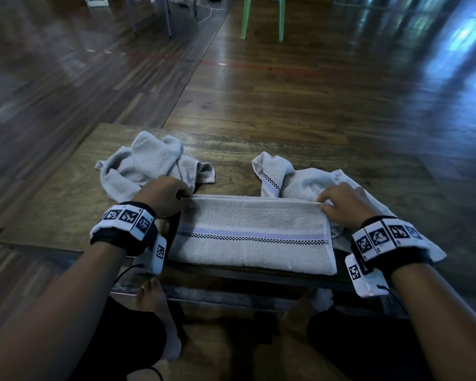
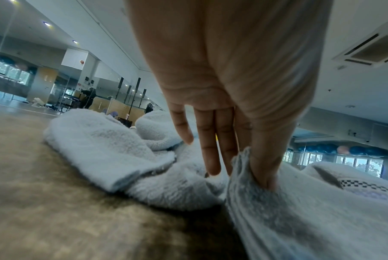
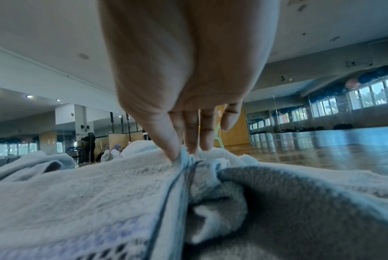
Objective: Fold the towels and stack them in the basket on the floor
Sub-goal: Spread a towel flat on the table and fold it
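A pale grey towel [image 1: 253, 235] with a checked stripe lies folded flat on the low wooden table [image 1: 61, 213] in front of me. My left hand [image 1: 171, 196] pinches its far left corner [image 2: 244, 167] between thumb and fingers. My right hand [image 1: 338, 203] pinches the far right corner [image 3: 184, 158] the same way. A crumpled towel [image 1: 146, 166] lies behind my left hand, seen close in the left wrist view as a crumpled towel [image 2: 103, 146]. Another loose towel [image 1: 294, 180] lies behind and under my right hand. No basket is in view.
The table's near edge [image 1: 231, 273] runs just above my bare feet [image 1: 154, 301]. Polished wood floor [image 1: 313, 92] spreads beyond the table. A green plastic chair [image 1: 263, 15] stands far back, with metal table legs [image 1: 168, 17] to its left.
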### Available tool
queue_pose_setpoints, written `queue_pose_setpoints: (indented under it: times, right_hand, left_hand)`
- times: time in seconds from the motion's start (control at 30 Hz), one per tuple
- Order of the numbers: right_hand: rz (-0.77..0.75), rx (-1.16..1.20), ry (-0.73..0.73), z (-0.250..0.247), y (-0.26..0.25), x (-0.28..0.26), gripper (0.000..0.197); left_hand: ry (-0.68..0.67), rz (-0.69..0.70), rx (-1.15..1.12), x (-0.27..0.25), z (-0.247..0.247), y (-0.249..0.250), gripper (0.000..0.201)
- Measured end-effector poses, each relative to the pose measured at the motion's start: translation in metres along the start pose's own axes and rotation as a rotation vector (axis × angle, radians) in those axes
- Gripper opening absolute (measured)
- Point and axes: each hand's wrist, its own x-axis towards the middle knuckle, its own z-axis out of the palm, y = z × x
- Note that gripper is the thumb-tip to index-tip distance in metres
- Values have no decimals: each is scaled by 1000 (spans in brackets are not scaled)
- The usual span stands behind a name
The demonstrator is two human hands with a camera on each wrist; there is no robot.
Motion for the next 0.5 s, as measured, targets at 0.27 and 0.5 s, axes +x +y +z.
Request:
queue_pose_setpoints:
  times: [0.27,0.5]
  right_hand:
    - [-11,12,47,3,-4,0,25]
    - [25,-93,-47,7,-4,6,26]
  left_hand:
    - [33,-5,55,-1,0,-1,19]
    - [82,9,95,-2,3,3,24]
